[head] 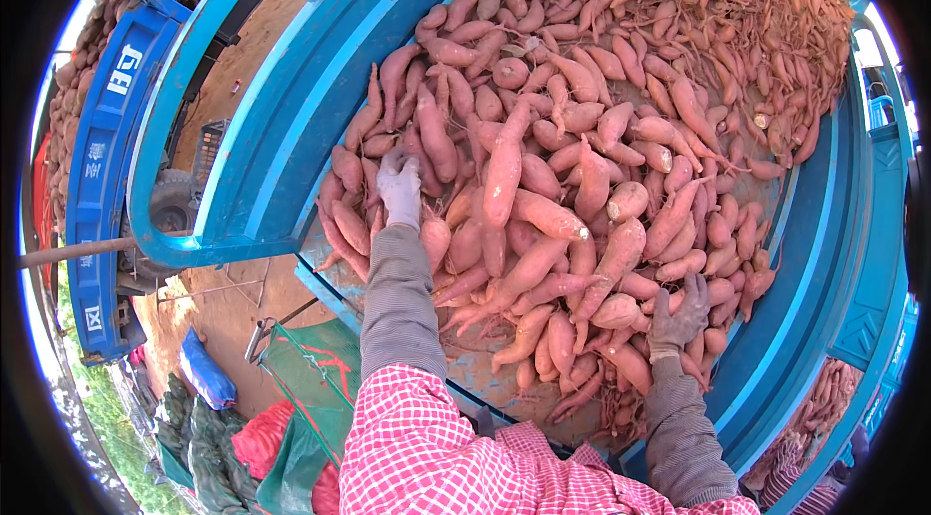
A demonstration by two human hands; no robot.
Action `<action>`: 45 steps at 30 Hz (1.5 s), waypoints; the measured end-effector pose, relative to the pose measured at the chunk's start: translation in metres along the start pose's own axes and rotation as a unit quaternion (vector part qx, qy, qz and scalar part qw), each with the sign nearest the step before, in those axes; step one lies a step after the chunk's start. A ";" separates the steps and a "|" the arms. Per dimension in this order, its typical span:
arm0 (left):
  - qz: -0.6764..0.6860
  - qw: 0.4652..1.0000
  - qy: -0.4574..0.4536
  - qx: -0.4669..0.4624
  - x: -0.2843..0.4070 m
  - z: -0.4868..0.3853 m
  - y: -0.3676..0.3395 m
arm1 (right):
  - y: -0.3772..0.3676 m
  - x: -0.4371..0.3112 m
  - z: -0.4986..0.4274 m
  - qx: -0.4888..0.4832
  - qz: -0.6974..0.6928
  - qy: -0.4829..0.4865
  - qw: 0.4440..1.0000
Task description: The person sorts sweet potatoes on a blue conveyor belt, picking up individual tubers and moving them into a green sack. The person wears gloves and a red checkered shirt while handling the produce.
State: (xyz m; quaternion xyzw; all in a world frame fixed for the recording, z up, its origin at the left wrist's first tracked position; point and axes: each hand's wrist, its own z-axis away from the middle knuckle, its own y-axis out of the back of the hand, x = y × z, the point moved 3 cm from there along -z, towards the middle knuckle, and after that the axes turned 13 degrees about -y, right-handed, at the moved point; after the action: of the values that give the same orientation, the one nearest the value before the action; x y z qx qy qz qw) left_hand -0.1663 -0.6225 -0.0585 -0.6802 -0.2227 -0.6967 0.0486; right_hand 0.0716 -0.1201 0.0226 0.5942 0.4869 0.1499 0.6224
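Observation:
A large heap of reddish sweet potatoes [538,217] fills the bed of a blue metal truck. My left hand [399,188], in a pale glove, reaches to the heap's left side, its fingers over sweet potatoes near the side wall; whether it grips one is hidden. At the lower right of the heap, my right hand [679,315], in a greyish glove, rests on sweet potatoes with thumb and fingers apart. Big sweet potatoes lie between the hands. Smaller, thinner roots [785,28] are piled at the top right.
Blue side walls [807,238] flank the heap. A green mesh bag [313,362] on a frame stands below the open edge at left. Near it lie a blue sack [207,369] and a red mesh sack [262,438]. Another loaded blue truck [109,173] is at far left; a person's striped sleeve [800,478] shows lower right.

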 end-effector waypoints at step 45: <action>-0.161 0.893 -0.334 -0.253 0.214 0.130 -0.116 | -0.013 0.021 0.004 0.031 0.012 -0.016 0.999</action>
State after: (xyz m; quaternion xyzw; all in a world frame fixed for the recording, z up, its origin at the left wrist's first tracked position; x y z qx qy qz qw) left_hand -0.1039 -0.4197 0.1175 -0.8169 -0.1487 -0.4594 -0.3155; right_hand 0.0801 -0.1096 0.0011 0.6214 0.4743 0.1320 0.6094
